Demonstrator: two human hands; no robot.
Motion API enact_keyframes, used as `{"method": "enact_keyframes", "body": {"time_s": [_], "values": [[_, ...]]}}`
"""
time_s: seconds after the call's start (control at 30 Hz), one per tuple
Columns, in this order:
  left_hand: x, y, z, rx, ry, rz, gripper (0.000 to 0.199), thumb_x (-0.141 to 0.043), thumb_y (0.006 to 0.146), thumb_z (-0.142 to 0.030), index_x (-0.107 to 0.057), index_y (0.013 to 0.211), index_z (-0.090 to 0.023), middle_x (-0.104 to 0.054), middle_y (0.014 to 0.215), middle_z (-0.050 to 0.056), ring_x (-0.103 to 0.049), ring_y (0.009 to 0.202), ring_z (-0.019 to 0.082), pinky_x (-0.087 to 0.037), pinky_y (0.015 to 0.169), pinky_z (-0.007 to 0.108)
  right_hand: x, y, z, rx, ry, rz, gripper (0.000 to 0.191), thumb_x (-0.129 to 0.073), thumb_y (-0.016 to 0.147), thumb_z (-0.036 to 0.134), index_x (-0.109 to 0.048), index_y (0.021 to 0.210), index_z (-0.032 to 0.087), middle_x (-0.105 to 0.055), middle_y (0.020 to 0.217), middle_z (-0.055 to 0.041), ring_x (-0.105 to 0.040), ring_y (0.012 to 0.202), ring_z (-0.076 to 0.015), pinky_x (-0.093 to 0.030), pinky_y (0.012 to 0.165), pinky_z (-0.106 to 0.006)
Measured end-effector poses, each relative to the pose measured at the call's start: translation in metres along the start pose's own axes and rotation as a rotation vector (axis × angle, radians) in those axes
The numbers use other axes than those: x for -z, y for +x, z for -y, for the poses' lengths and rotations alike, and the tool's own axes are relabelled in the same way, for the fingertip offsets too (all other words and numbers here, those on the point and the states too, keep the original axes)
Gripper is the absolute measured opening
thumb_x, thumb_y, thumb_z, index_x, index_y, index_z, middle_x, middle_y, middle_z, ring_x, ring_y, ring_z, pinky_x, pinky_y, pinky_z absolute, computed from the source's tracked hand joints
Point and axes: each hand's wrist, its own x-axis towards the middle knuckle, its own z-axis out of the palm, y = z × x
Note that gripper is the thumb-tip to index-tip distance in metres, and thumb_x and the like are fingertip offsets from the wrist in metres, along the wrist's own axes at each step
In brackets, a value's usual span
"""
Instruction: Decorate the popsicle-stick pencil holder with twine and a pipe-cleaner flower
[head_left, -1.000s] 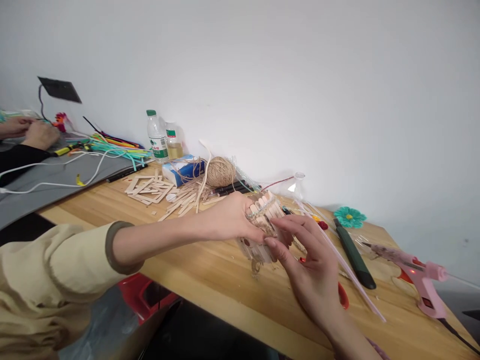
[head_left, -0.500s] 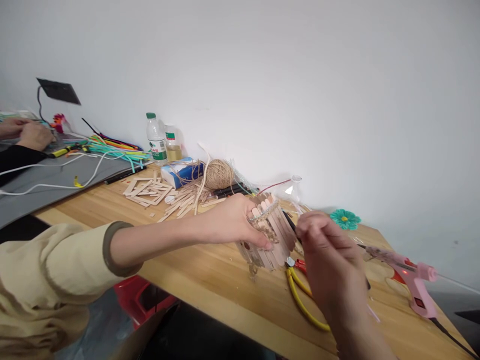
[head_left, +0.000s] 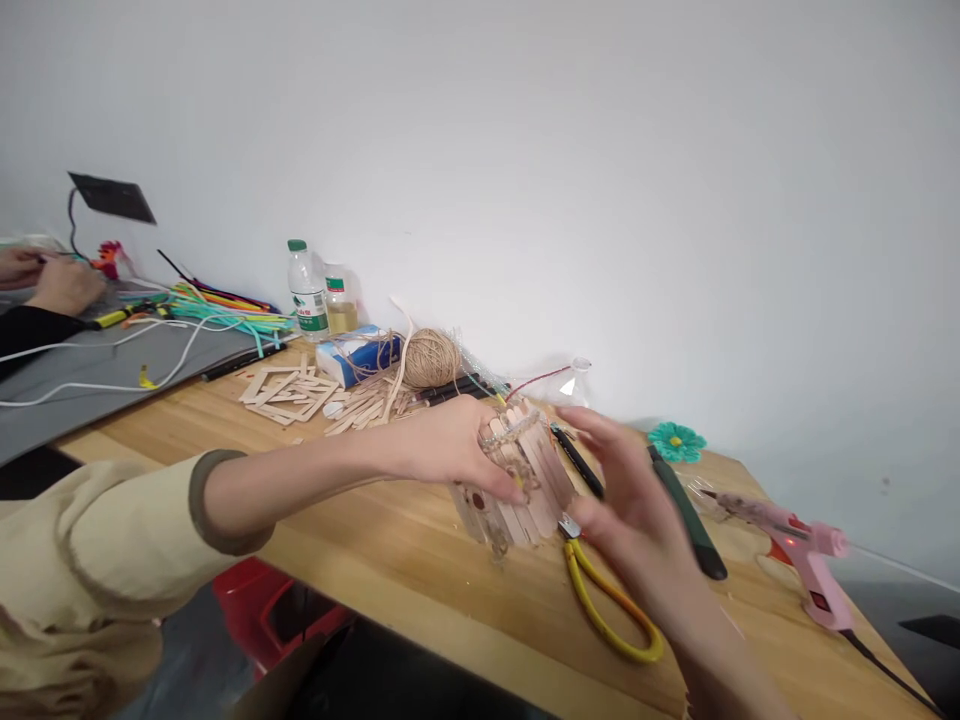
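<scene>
My left hand [head_left: 457, 440] is closed around a small craft-stick holder [head_left: 540, 470], tilted, with a glittery strand near its upper edge and small decorations on its side. Its thumb lies across the front of the sticks. My right hand [head_left: 630, 500], slightly blurred, is open at the holder's right side, thumb and fingers apart. Whether the thumb touches the sticks I cannot tell. Below them lies a yellow-handled cutting tool [head_left: 581, 590]. A black pen [head_left: 577, 460] rests behind, between the holder and my right hand.
A pink glue gun [head_left: 810, 545] with a lit red light lies at right, near a green-handled tool [head_left: 694, 520] and teal flower [head_left: 676, 441]. Behind are a twine ball [head_left: 431, 357], loose craft sticks [head_left: 367, 400] and bottles [head_left: 307, 290]. Another person's hands [head_left: 64, 283] work at far left.
My right hand has gone from curled fingers to open ones beside the holder. The green-handled tool now shows behind it. My left hand keeps its hold; the view has shifted slightly.
</scene>
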Motion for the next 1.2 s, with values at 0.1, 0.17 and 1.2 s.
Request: {"method": "enact_keyframes", "body": {"time_s": [0.1, 0.17, 1.2], "values": [[0.003, 0.001, 0.0, 0.039, -0.092, 0.06, 0.02, -0.08, 0.055, -0.026, -0.068, 0.067, -0.016, -0.065, 0.059, -0.003, -0.058, 0.053, 0.01, -0.046, 0.051, 0.016, -0.014, -0.005, -0.005, 0.018, -0.139, 0.214, 0.09, -0.077, 0.068, 0.042, -0.023, 0.138, 0.029, -0.029, 0.144, -0.0085, -0.028, 0.134, -0.0288, -0.027, 0.11, -0.045], [0.005, 0.002, 0.002, 0.07, -0.108, 0.072, 0.03, -0.078, 0.059, -0.042, -0.068, 0.066, -0.015, -0.064, 0.055, -0.001, -0.056, 0.047, 0.01, -0.043, 0.045, 0.016, -0.021, -0.007, -0.009, 0.032, -0.186, 0.216, 0.094, -0.078, 0.067, 0.032, -0.017, 0.139, 0.028, -0.027, 0.143, -0.0101, -0.027, 0.135, -0.0285, -0.025, 0.111, -0.046], [0.002, 0.008, 0.002, 0.164, -0.157, -0.022, 0.007, -0.052, 0.053, -0.015, -0.06, 0.053, -0.015, -0.052, 0.043, -0.005, -0.044, 0.039, 0.007, -0.026, 0.038, 0.016, -0.036, -0.016, -0.028, -0.023, -0.097, 0.065, 0.083, -0.069, 0.07, 0.02, -0.017, 0.134, 0.026, -0.032, 0.134, -0.0114, -0.033, 0.129, -0.0255, -0.027, 0.11, -0.048]]}}
